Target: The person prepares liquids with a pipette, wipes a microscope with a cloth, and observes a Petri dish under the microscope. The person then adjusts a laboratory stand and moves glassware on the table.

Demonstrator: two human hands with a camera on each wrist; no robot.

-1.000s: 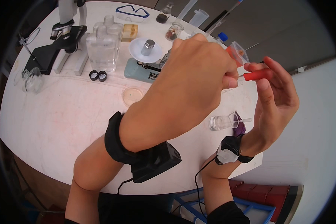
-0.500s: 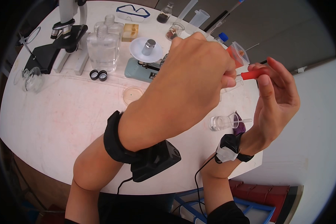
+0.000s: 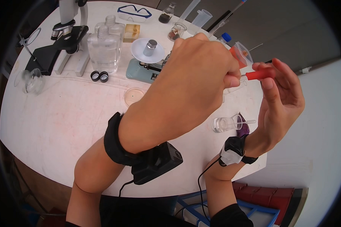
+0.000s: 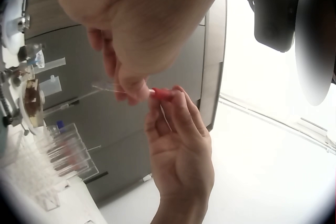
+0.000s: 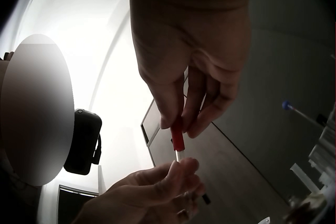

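Above the table edge (image 3: 265, 160), in open air, left fingers (image 3: 232, 81) clamp a tube (image 4: 105, 87), right fingers (image 3: 269, 84) its red end (image 3: 257, 74).

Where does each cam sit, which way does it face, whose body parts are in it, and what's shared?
Head: on the head, facing forward and down over the white table; shows left grip, right grip, forearms, dark sleeves.
Left wrist: on the left wrist, facing along that grip, past the table's side to grey panels; both grips show.
Right wrist: on the right wrist, facing along that grip; both grips show, head partly at the left.
Both wrist views share the red piece and thin tube.
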